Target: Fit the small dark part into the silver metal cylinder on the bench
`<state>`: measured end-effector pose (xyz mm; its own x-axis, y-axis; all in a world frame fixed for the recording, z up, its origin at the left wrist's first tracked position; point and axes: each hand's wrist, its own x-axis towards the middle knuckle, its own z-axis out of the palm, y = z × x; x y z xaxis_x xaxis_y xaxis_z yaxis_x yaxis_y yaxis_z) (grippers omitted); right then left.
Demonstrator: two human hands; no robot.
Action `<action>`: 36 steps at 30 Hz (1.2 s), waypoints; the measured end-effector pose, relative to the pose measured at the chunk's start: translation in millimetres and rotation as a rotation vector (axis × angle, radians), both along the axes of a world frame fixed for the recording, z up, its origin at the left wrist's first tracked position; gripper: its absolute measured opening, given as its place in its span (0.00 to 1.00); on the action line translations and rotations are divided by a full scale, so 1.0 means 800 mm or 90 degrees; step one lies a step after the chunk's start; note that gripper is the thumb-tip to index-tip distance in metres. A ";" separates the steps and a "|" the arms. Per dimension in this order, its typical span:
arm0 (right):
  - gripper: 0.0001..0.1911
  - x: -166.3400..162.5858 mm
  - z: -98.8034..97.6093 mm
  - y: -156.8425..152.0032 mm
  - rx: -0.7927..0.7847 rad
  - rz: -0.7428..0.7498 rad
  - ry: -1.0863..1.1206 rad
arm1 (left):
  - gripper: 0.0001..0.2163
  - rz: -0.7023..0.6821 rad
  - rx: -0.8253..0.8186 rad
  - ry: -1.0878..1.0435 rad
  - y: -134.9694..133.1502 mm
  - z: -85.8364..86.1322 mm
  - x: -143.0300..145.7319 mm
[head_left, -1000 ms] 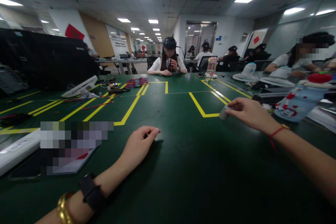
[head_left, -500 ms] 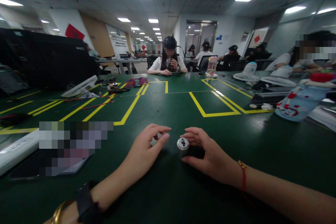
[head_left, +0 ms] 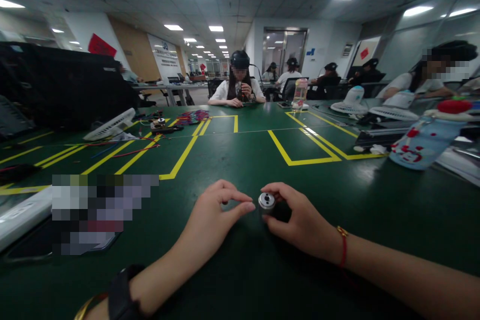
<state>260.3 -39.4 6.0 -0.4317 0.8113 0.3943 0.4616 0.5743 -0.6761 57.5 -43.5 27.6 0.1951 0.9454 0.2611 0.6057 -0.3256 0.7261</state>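
Shifted slightly toward three o'clock since half a second ago, the metal cylinder (head_left: pixel 267 203) stands roughly upright, gripped by my right hand (head_left: pixel 299 218) from three. At nine, my left hand (head_left: pixel 214 213) has thumb and forefinger nearly meeting; whether they pinch anything, I can't tell. Seemingly I'm steadying it over the tabletop (head_left: pixel 232 270); next calls for careful fingertip alignment.

Left forearm (head_left: pixel 168 260) in from near left, right forearm (head_left: pixel 393 265) in from right. Left hand (head_left: pixel 219 210): thumb and index tips close together, pointing right. Right hand (head_left: pixel 302 220): thumb and fingers curved into a C, facing left. Hands near each other, not touching.
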 end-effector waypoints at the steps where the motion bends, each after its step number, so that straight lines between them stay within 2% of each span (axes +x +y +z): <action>1: 0.21 0.000 0.000 0.000 -0.001 -0.003 -0.005 | 0.07 -0.005 -0.004 0.028 0.000 -0.006 -0.001; 5: 0.20 -0.002 -0.002 0.000 -0.012 0.001 -0.011 | 0.06 -0.038 -0.004 0.128 0.001 -0.024 0.003; 8: 0.18 0.000 0.007 0.002 0.001 -0.020 -0.028 | 0.09 -0.048 -0.015 0.119 0.003 -0.023 -0.002; 10: 0.16 0.013 0.019 0.012 0.024 -0.094 -0.070 | 0.12 -0.032 -0.031 0.096 0.007 -0.017 -0.013; 12: 0.16 0.042 0.033 0.033 0.068 -0.227 -0.150 | 0.14 0.001 -0.041 0.085 0.013 -0.012 -0.028; 15: 0.19 0.111 0.049 0.078 0.112 -0.449 -0.323 | 0.17 0.062 -0.024 0.098 0.027 -0.015 -0.047; 16: 0.19 0.137 0.051 0.093 0.084 -0.504 -0.379 | 0.18 0.078 -0.022 0.103 0.032 -0.017 -0.051; 19: 0.19 0.198 0.052 0.126 -0.053 -0.555 -0.493 | 0.20 0.094 -0.014 0.110 0.039 -0.026 -0.053; 21: 0.19 0.213 0.051 0.131 -0.101 -0.551 -0.518 | 0.20 0.078 -0.011 0.115 0.039 -0.029 -0.050; 22: 0.22 0.210 0.051 0.129 -0.082 -0.568 -0.522 | 0.20 0.072 -0.011 0.118 0.038 -0.030 -0.049; 24: 0.30 0.184 0.050 0.115 0.039 -0.601 -0.517 | 0.20 0.065 -0.016 0.121 0.037 -0.030 -0.047; 26: 0.34 0.138 0.046 0.090 0.201 -0.533 -0.478 | 0.20 0.071 -0.017 0.119 0.035 -0.029 -0.047; 27: 0.30 0.111 0.042 0.075 0.260 -0.438 -0.445 | 0.20 0.073 -0.016 0.119 0.035 -0.028 -0.047; 30: 0.22 0.034 0.025 0.031 0.287 -0.082 -0.389 | 0.20 0.069 -0.005 0.118 0.036 -0.028 -0.047; 32: 0.20 0.001 0.013 0.010 0.301 0.071 -0.418 | 0.20 0.065 0.006 0.118 0.037 -0.029 -0.048; 34: 0.17 -0.011 0.008 0.003 0.305 0.133 -0.458 | 0.20 0.066 0.013 0.119 0.036 -0.030 -0.048; 36: 0.14 -0.002 0.013 0.009 0.292 0.105 -0.487 | 0.20 0.068 0.009 0.117 0.036 -0.030 -0.048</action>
<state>258.3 -32.6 16.8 -0.8055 0.5496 0.2214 0.5785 0.8103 0.0934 19.1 -15.0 3.3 0.1389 0.9599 0.2437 0.7595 -0.2611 0.5958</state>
